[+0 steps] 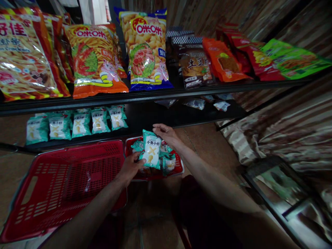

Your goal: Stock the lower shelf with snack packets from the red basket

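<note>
A teal and white snack bag (151, 149) is held upright above a red basket (179, 166) of similar small bags. My left hand (131, 166) grips its lower left edge, thumb on the front. Near the bag's top right corner is my right hand (166, 133), its fingers curled together; whether they pinch the corner is too small to make out. On the lower shelf (140, 116), a row of matching teal bags (81, 123) stands at the left.
A larger red basket (95, 173) sits on the floor at the left. Big snack bags (147, 48) line the upper shelf (155, 95). Small clear packets (194, 103) lie at the back of the lower shelf. A dark metal frame (272, 200) stands at the right.
</note>
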A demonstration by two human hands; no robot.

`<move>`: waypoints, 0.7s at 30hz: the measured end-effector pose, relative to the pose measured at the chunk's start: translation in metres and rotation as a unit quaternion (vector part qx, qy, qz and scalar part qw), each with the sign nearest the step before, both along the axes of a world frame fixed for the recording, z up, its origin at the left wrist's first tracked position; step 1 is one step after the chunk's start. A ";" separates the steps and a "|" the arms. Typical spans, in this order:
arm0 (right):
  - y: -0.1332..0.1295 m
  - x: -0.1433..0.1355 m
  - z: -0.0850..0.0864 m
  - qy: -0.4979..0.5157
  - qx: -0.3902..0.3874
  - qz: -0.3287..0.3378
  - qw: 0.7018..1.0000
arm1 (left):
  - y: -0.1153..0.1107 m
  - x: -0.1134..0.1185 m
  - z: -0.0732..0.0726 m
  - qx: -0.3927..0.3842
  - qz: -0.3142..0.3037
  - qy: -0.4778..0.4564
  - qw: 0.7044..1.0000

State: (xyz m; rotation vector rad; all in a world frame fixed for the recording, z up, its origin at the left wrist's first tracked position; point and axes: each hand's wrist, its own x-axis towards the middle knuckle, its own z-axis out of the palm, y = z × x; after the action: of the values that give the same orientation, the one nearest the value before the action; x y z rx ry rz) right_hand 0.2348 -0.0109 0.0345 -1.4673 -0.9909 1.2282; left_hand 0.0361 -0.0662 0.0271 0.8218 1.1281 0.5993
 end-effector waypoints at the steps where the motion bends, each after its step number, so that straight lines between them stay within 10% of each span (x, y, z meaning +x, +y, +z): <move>1: 0.000 0.000 -0.001 0.009 0.000 -0.010 1.000 | 0.001 -0.001 -0.001 -0.001 0.015 0.000 1.000; 8: -0.003 -0.004 -0.003 0.083 -0.085 -0.062 0.991 | 0.009 -0.002 -0.007 -0.044 0.110 -0.064 0.991; 21: -0.019 -0.012 -0.022 0.164 -0.129 0.070 0.975 | 0.010 0.002 -0.006 -0.050 0.139 -0.095 0.985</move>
State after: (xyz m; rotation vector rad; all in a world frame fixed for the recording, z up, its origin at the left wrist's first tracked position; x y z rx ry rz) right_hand 0.2228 -0.0294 0.0120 -1.3451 -0.7387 1.6908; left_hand 0.0385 -0.0563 0.0209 0.5123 1.0953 0.8272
